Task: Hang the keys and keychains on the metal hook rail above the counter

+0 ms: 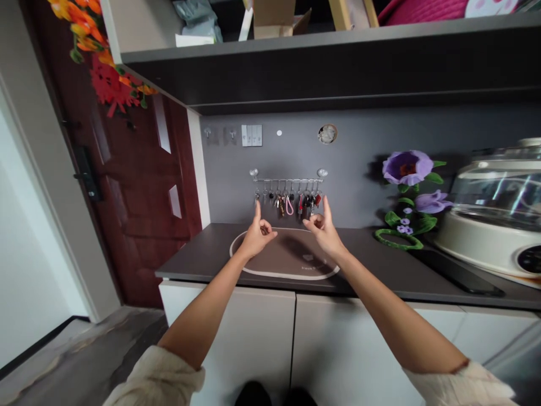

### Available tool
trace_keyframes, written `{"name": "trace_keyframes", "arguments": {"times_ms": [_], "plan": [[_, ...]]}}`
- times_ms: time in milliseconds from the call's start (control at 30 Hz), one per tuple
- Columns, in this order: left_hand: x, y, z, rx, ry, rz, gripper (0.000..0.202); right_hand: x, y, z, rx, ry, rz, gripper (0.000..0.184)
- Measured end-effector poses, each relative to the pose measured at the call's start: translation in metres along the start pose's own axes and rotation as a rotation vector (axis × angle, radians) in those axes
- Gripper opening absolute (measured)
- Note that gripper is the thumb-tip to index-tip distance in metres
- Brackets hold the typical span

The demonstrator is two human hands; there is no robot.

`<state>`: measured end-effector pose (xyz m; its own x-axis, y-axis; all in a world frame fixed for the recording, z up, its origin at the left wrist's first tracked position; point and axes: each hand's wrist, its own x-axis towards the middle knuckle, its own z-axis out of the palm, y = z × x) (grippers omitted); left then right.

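A chrome key rack hangs on the grey wall with several keys and fobs on its hooks. My left hand is raised just under the rack's left end. Its index finger points up at the leftmost key and its other fingers are curled in. My right hand is below the rack's right end, index finger up beside the red fob, the rest curled toward the thumb. Neither hand holds anything. Both hover above an oval brown mat on the dark countertop.
A purple artificial flower and a white lidded cooker stand on the counter at the right. White cabinet doors are below, a dark shelf is overhead, and a red-brown door is at the left.
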<state>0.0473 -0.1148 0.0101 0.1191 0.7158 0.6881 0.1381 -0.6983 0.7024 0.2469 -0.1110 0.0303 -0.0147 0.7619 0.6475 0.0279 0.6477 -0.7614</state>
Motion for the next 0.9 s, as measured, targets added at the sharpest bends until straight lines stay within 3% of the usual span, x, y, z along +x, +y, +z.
{"name": "trace_keyframes", "arguments": {"times_ms": [233, 467, 567, 667, 800, 900], "plan": [[-0.035, 0.013, -0.011, 0.006, -0.024, -0.103, 0.104, -0.041, 0.001, 0.002, -0.075, -0.065, 0.076, 0.092], [-0.034, 0.016, -0.018, 0.034, -0.049, -0.052, 0.100, -0.042, 0.002, 0.001, -0.143, -0.125, -0.016, 0.089], [-0.020, 0.005, -0.023, 0.057, 0.032, -0.061, 0.095, -0.029, 0.007, -0.002, -0.173, -0.104, -0.042, 0.081], [0.008, -0.020, -0.032, 0.109, 0.222, -0.126, 0.086, -0.002, 0.023, -0.014, -0.190, 0.025, -0.008, 0.073], [0.059, -0.061, -0.044, 0.110, 0.382, -0.252, 0.084, 0.052, 0.057, -0.035, -0.213, 0.287, 0.172, 0.084], [0.097, -0.084, -0.045, 0.048, 0.418, -0.340, 0.084, 0.090, 0.079, -0.043, -0.203, 0.370, 0.279, 0.090]]}}
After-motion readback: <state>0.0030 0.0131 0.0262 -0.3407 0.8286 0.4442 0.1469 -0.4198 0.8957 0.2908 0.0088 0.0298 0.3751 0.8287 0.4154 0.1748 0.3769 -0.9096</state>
